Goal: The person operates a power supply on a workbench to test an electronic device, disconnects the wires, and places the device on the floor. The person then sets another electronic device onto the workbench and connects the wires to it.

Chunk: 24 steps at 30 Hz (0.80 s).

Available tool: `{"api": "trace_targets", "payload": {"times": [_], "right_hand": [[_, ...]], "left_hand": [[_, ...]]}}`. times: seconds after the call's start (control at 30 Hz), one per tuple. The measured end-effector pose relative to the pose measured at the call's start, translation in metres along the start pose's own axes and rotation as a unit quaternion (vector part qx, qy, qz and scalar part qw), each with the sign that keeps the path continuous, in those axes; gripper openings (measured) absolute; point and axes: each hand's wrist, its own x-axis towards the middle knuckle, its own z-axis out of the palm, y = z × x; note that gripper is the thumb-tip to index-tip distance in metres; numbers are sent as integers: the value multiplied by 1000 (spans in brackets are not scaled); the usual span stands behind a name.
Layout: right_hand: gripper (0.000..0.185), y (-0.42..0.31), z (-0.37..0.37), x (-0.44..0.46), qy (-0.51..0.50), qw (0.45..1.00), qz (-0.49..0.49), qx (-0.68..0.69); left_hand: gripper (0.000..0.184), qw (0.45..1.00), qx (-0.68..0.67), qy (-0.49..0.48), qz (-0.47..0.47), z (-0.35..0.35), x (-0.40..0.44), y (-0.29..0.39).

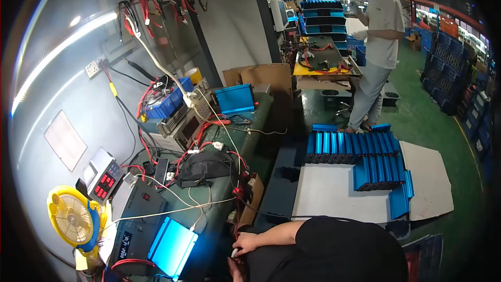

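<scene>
My right hand [246,243] reaches in from the black sleeve, its fingers closed on a small white connector-like piece [234,253]. Just below it, my left hand [236,268] is partly visible at the lower edge, fingers curled close to the same piece; its grip is mostly hidden. Dark and red wires [236,228] run down near the hands. To the left, a blue metal-cased box [173,248] lies tilted on the green bench [219,214], with a white cable plugged in at its corner.
Left of the box stand a grey meter unit [141,203], a red-digit display [106,180] and a yellow fan [73,216]. A black bag [206,167] lies among cables. Rows of blue cased units [352,146] stand on a white-topped pallet [329,193] at right. Another person [383,31] stands beyond.
</scene>
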Motion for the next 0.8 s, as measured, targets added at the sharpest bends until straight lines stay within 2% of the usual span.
{"api": "trace_targets", "payload": {"times": [0.07, 0.7, 0.8], "right_hand": [[49, -5, -4, -1, -4, 1000, -3, -5], [51, 6, 10, 3, 10, 999, -37, -27], [45, 6, 7, 2, 12, 999, -39, 7]], "left_hand": [[50, 1000, -19, 25, 1, -29, -12, -3], [46, 955, -193, 225, -12, 9, -3, 44], [46, 940, -222, 258, -16, 15, -4, 47]]}}
